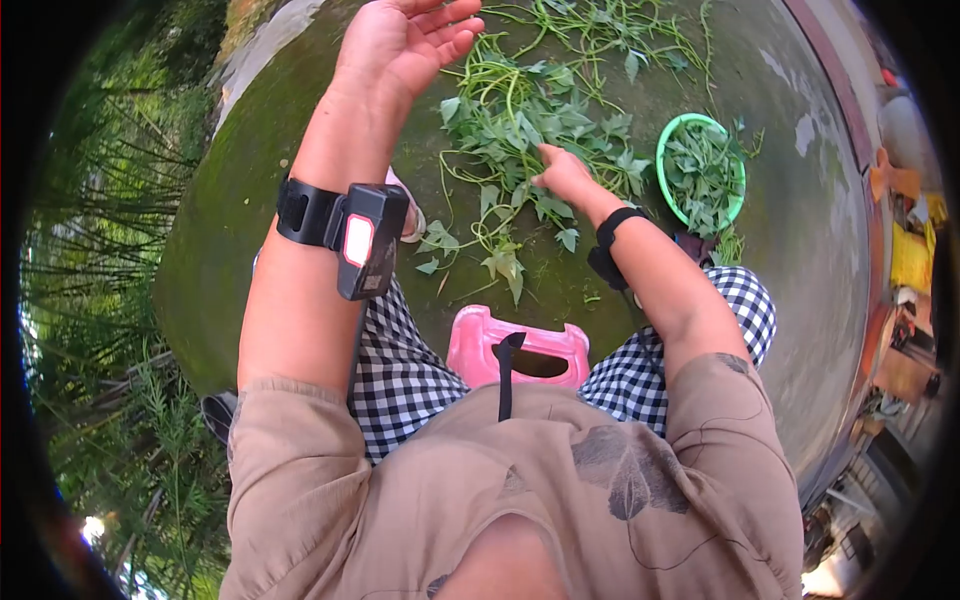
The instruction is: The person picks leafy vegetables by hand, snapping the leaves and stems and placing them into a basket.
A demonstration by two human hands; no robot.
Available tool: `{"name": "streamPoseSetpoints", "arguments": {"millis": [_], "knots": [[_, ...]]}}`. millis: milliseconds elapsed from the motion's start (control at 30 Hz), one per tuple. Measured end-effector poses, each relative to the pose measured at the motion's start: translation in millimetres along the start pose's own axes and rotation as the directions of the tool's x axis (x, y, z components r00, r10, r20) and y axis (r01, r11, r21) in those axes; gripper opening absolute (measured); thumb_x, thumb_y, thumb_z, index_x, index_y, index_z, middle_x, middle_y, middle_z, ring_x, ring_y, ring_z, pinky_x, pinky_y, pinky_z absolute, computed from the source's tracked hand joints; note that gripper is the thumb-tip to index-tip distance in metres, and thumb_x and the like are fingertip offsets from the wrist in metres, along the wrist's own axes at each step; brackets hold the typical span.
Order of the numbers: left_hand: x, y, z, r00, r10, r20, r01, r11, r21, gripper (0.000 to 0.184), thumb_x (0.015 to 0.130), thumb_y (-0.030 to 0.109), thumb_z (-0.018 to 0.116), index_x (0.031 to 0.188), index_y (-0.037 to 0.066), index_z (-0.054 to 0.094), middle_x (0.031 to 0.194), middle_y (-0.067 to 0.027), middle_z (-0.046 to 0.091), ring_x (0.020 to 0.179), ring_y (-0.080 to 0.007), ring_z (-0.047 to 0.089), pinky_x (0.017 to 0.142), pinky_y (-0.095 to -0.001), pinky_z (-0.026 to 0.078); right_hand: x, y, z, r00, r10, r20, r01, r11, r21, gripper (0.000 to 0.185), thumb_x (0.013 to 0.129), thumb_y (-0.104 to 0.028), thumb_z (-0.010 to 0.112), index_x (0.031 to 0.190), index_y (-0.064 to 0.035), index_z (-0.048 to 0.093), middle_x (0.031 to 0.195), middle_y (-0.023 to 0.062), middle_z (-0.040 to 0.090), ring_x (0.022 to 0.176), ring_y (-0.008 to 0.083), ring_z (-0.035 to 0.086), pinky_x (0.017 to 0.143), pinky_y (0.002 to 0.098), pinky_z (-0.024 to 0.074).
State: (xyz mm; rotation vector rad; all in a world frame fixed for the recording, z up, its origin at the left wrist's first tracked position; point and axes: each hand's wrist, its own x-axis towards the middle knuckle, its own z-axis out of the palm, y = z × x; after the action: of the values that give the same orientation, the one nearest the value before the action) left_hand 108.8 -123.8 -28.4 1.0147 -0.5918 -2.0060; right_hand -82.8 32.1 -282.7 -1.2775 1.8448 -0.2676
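Observation:
My left hand (425, 35) is raised at the top of the view, palm showing and fingers spread, with nothing in it. Long green vines with leaves (515, 115) lie in a loose heap on the ground, just right of and below that hand. Over the right part of this heap is my right hand (567, 178), two of its digits apart among the leaves; its other fingers are hidden. To the right of my right hand stands a round green-rimmed basket (742, 190) holding picked green leaves (700, 165).
A pink plastic stool (470, 345) shows between my knees. Black devices are strapped to both forearms. Mossy concrete ground (240, 260) spreads around the vines. Dense plants (120, 250) border the left side, and assorted items, including something yellow (908, 262), line the right edge.

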Motion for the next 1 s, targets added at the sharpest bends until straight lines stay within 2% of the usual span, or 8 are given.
{"name": "streamPoseSetpoints", "arguments": {"millis": [33,100,200,233,367,700,800,1000], "knots": [[10,7,-16,0.996,-0.034,0.085,0.031,0.999,0.032,0.028,0.094,0.01,0.046,0.116,-0.008,0.053,0.113,-0.0293,0.059,0.098,-0.0394,0.062,0.082,-0.0428,0.054,12,-6,3,1.0,-0.007,-0.009,0.008,0.997,0.082,0.077,0.074,-0.015,0.075,0.141,-0.0085,0.039,0.126,0.015,0.058,0.11,0.0298,0.059,0.087,0.0398,0.0488],[16,3,-25,0.998,-0.029,0.049,0.027,0.999,0.046,0.027,0.094,0.01,0.047,0.114,-0.007,0.054,0.112,-0.029,0.06,0.096,-0.0384,0.062,0.079,-0.0416,0.054,28,-19,5,0.999,0.032,0.035,-0.04,0.974,0.223,0.092,0.076,-0.012,0.075,0.15,-0.0064,0.021,0.134,0.0146,0.052,0.094,0.0262,0.065,0.07,0.0354,0.0525],[11,1,-23,0.999,-0.02,0.047,0.019,0.999,0.027,0.025,0.093,0.01,0.049,0.111,-0.006,0.054,0.109,-0.0279,0.061,0.093,-0.0368,0.063,0.075,-0.0398,0.054,17,-50,-5,0.949,0.112,0.296,-0.259,0.811,0.524,0.089,0.078,-0.012,0.074,0.15,-0.0069,0.021,0.125,0.0171,0.057,0.068,0.0195,0.065,0.052,0.0275,0.0488],[10,1,-22,0.999,-0.012,0.053,0.011,1.0,0.02,0.025,0.093,0.01,0.049,0.111,-0.006,0.054,0.108,-0.0276,0.062,0.092,-0.0365,0.063,0.075,-0.0397,0.054,14,-57,-3,0.949,0.121,0.292,-0.266,0.803,0.534,0.072,0.082,-0.012,0.069,0.145,-0.0064,0.033,0.1,0.0148,0.066,0.048,0.0136,0.057,0.042,0.0237,0.0426],[10,8,-26,0.995,0.013,0.095,-0.012,1.0,-0.018,0.024,0.092,0.011,0.05,0.109,-0.005,0.055,0.105,-0.0265,0.063,0.09,-0.0348,0.064,0.074,-0.0389,0.055,14,-69,-16,0.995,0.033,0.098,-0.08,0.849,0.523,0.025,0.088,-0.011,0.059,0.109,0.0014,0.063,0.061,0.0075,0.061,0.04,0.0149,0.051,0.037,0.0268,0.0409],[-23,15,-8,0.998,0.047,0.041,-0.049,0.997,0.066,0.026,0.093,0.014,0.048,0.113,-0.002,0.054,0.102,-0.0206,0.065,0.083,-0.0276,0.065,0.07,-0.0348,0.054,-156,-192,-183,0.824,-0.338,-0.455,0.544,0.7,0.464,0.027,0.089,-0.011,0.059,0.113,-0.0014,0.064,0.069,0.0028,0.063,0.05,0.005,0.05,0.046,0.0182,0.0358],[-24,8,-7,1.0,0.008,0.017,-0.009,0.995,0.104,0.026,0.093,0.015,0.048,0.112,-0.001,0.054,0.1,-0.0192,0.065,0.082,-0.0258,0.064,0.069,-0.034,0.053,-197,-184,-183,0.737,-0.335,-0.587,0.622,0.675,0.397,0.027,0.089,-0.009,0.059,0.115,-0.0021,0.063,0.069,0.0027,0.063,0.05,0.0046,0.049,0.046,0.0178,0.0355],[-20,-7,2,0.999,-0.039,0.004,0.038,0.988,0.147,0.024,0.092,0.015,0.05,0.109,0.0,0.056,0.098,-0.0182,0.066,0.079,-0.0244,0.064,0.068,-0.033,0.054,-180,-109,-172,0.883,-0.185,-0.432,0.414,0.742,0.528,0.03,0.091,-0.012,0.057,0.119,-0.0017,0.062,0.069,0.0032,0.063,0.05,0.0063,0.052,0.046,0.0177,0.0376]]}}
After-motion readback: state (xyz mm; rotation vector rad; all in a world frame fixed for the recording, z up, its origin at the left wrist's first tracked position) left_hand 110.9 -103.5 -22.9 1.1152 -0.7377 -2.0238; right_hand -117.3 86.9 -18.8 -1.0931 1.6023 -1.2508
